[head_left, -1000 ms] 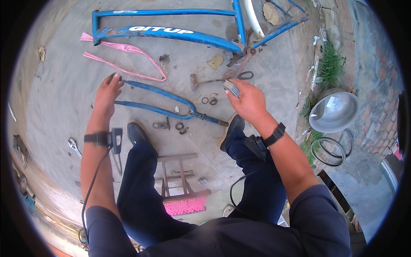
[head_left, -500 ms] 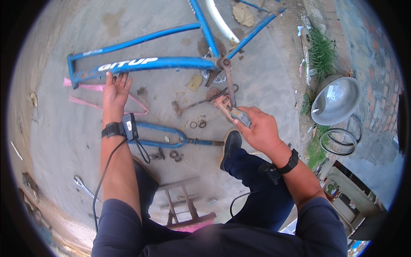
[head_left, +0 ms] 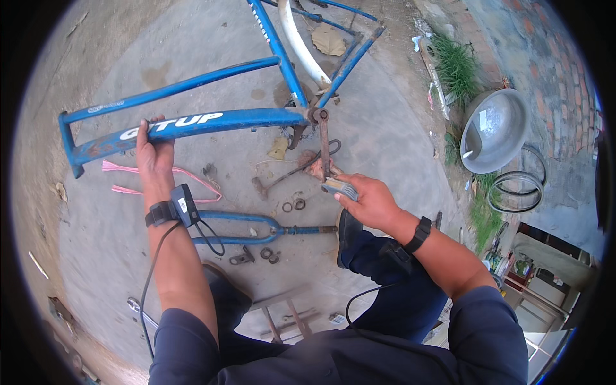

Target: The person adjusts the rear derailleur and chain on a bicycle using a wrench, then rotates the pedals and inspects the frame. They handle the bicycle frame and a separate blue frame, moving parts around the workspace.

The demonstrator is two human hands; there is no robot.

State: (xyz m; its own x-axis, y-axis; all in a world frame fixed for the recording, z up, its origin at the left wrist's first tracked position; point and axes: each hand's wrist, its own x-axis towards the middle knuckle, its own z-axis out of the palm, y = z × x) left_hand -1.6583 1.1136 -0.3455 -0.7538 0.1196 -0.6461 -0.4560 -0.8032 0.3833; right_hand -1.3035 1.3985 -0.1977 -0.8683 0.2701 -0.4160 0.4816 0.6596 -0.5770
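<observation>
A blue bicycle frame (head_left: pixel 250 119) with white lettering stretches across the upper left. My left hand (head_left: pixel 154 154) is closed on its thick lower tube from the near side, thumb in front and the other fingers partly behind the tube. From the frame's bottom joint a rusty crank arm (head_left: pixel 325 144) points down toward me. At the crank's lower end, my right hand (head_left: pixel 372 204) is closed around a grey ribbed block that looks like a pedal (head_left: pixel 340 188). My right fingers partly cover this pedal.
A blue fork (head_left: pixel 247 216) lies before my feet, with metal rings (head_left: pixel 294 204) beyond it. Nearby are a hammer-like tool (head_left: pixel 260 187), a reddish rag (head_left: pixel 314 165) and pink strap (head_left: pixel 199 179). A spanner (head_left: pixel 142 312) is at left; a metal basin (head_left: pixel 497 131) and tyres (head_left: pixel 516 192) at right.
My left hand has gone from lying palm-up under the lower tube to gripping it. Frame and crank appear farther left; the crank hangs straighter, my right hand still at its end.
</observation>
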